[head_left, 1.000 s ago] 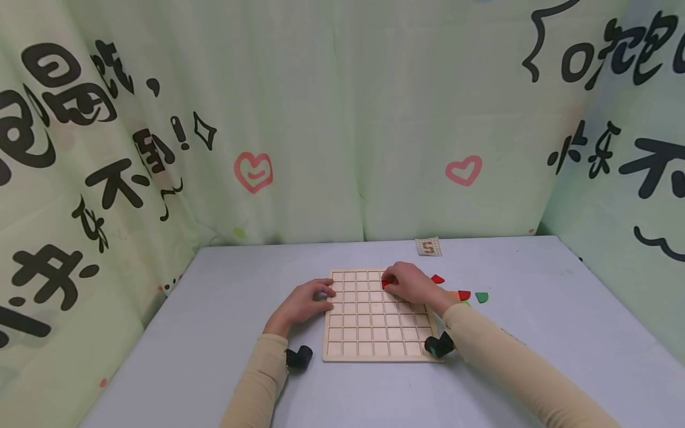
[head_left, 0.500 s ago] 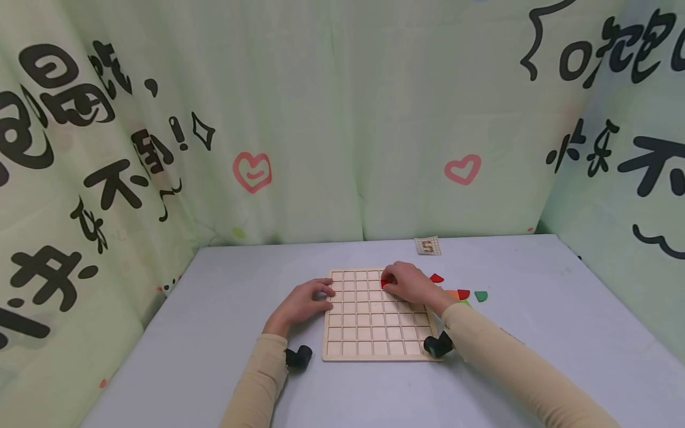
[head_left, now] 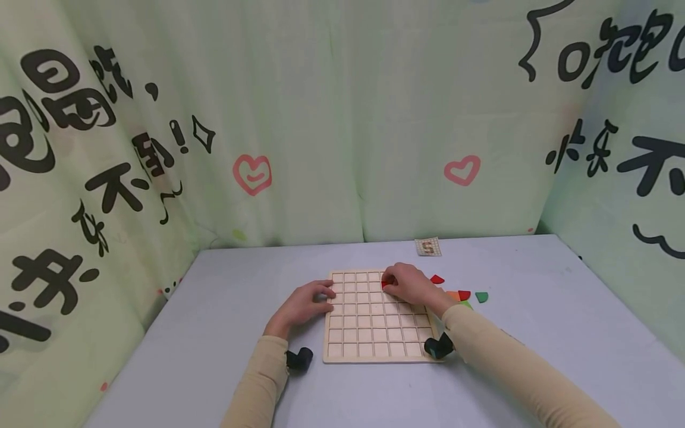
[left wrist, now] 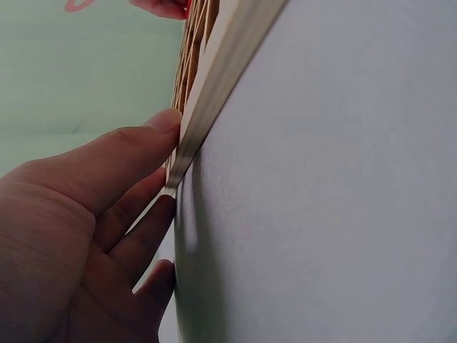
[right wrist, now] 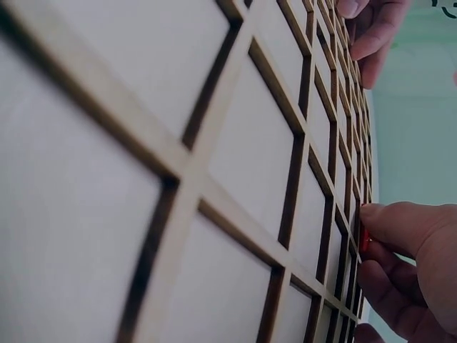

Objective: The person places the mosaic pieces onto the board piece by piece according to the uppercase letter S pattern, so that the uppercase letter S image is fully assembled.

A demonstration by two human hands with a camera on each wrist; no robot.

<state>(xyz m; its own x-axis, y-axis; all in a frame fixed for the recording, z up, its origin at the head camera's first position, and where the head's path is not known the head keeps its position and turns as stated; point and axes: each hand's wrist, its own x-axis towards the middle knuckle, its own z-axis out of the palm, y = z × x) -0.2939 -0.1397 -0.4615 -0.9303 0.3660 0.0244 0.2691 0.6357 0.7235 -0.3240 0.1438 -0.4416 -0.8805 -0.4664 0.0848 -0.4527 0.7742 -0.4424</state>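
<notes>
A square wooden grid board [head_left: 364, 321] lies flat on the table. My left hand [head_left: 302, 302] is at its left edge, the thumb touching the wooden rim [left wrist: 214, 93] in the left wrist view and the other fingers reaching along the side, loosely extended. At the far side of the board, my right hand [head_left: 411, 284] pinches a small red piece [right wrist: 365, 239] between thumb and fingers, down at the grid cells. Most of that piece is hidden by the fingers, so I cannot tell its full shape.
Right of the board lie loose flat pieces: a red one [head_left: 437, 279], an orange one [head_left: 453, 295], another red one [head_left: 464, 295], a green one [head_left: 482, 296] and a lime one partly behind the right wrist. A small patterned card [head_left: 428, 246] lies near the table's back edge. Printed curtains [head_left: 321, 119] surround the table.
</notes>
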